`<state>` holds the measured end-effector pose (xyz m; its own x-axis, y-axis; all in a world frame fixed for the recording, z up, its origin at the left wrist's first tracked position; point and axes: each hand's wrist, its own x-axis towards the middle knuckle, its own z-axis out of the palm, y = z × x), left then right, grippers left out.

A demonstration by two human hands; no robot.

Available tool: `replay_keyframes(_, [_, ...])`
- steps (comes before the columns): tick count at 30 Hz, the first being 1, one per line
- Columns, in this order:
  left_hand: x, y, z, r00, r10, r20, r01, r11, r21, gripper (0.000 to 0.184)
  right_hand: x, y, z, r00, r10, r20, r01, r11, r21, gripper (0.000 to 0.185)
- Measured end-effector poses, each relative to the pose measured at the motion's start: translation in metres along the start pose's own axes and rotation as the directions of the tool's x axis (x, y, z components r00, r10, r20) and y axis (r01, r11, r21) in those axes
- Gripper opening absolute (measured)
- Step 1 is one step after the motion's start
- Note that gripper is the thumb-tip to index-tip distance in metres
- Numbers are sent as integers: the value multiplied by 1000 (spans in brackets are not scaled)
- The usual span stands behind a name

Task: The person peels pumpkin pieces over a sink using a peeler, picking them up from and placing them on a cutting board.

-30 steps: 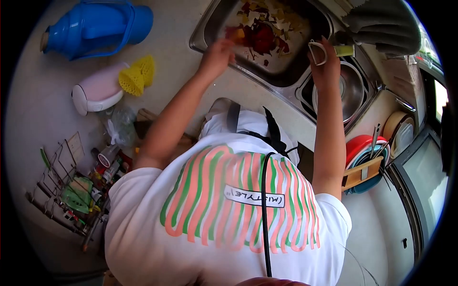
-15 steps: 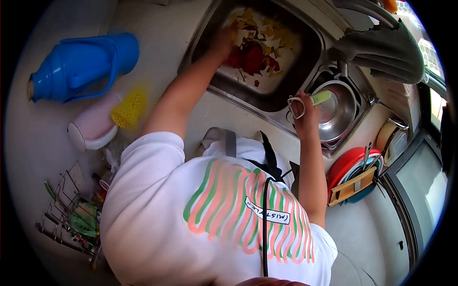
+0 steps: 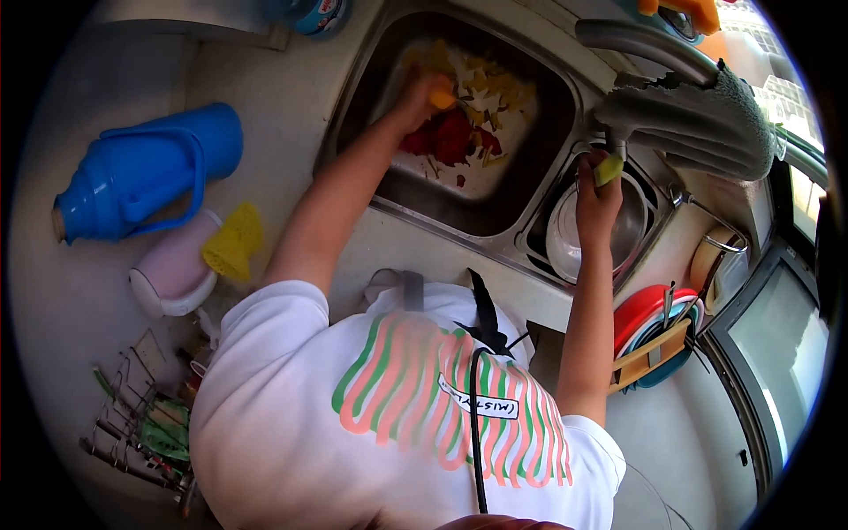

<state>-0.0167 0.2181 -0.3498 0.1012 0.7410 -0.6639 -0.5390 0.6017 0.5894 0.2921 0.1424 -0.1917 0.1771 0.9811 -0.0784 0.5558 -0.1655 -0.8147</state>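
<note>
Over the left part of the sink [image 3: 477, 221], my left hand [image 3: 422, 99] is closed round a small orange-yellow piece [image 3: 442, 99]. Below and around it in the basin lie a dark red heap [image 3: 449, 137] and scattered yellowish peelings [image 3: 505, 88]. My right hand [image 3: 598, 190] is closed on a peeler with a light green handle [image 3: 608, 170], above the metal bowl [image 3: 629, 221] in the smaller basin. The peeler's head is mostly hidden by the fingers.
A blue thermos [image 3: 146, 172] lies on the left counter beside a pink and white container [image 3: 175, 265] and a yellow mesh piece [image 3: 234, 240]. A grey cloth [image 3: 698, 119] hangs over the faucet [image 3: 645, 40]. Colored basins [image 3: 643, 318] stand at the right.
My left hand went down into the sink and has come back up slightly, with an orange-yellow piece showing. My right hand has shifted over the bowl, turning the peeler. The camera view has shifted.
</note>
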Motion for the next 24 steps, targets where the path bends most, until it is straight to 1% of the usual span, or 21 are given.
replay_keyframes(2, [-14, 24, 35, 970, 45, 240, 0, 983, -185, 42, 4, -7, 3, 998, 44, -35, -47, 994, -97, 18])
replay_keyframes(3, [-20, 37, 54, 932, 83, 352, 18, 962, -274, 40, 2, -7, 7, 995, 46, -91, -51, 997, -57, 18])
replay_keyframes(6, [-34, 76, 112, 889, 120, 442, 20, 954, -299, 37, 0, -12, 6, 988, 61, -141, -69, 996, -51, 17])
replay_keyframes(9, [-42, 97, 148, 831, 161, 532, 22, 947, -321, 39, -2, -14, 0, 990, 88, -110, -96, 993, -68, 16])
replay_keyframes(12, [-29, 98, 159, 846, 116, 520, 30, 964, -264, 43, -5, -3, -1, 989, 43, -141, -59, 992, -111, 15])
replay_keyframes(13, [-28, 98, 159, 842, 105, 530, 33, 969, -243, 43, -7, -4, -3, 989, 74, -131, -87, 992, -95, 15])
replay_keyframes(16, [-28, 99, 157, 836, 76, 543, 40, 979, -198, 44, -9, 2, -4, 990, 51, -130, -62, 994, -86, 16])
replay_keyframes(18, [-28, 100, 157, 842, 68, 535, 45, 980, -195, 44, -8, 11, -2, 990, -4, -144, -9, 996, -91, 17])
replay_keyframes(19, [-28, 100, 156, 824, 73, 562, 35, 983, -179, 44, -8, 15, -2, 988, -31, -149, 18, 995, -93, 18])
replay_keyframes(21, [-28, 102, 155, 787, 82, 611, 11, 989, -147, 45, -9, 20, -1, 990, 39, -139, -41, 999, -15, 15])
replay_keyframes(22, [-29, 104, 155, 784, 87, 614, 1, 990, -142, 44, -9, 21, -1, 989, 73, -132, -70, 997, 25, 15])
replay_keyframes(24, [-33, 104, 157, 777, 96, 622, -17, 991, -132, 43, -9, 19, -2, 990, 61, -127, -59, 998, 20, 14])
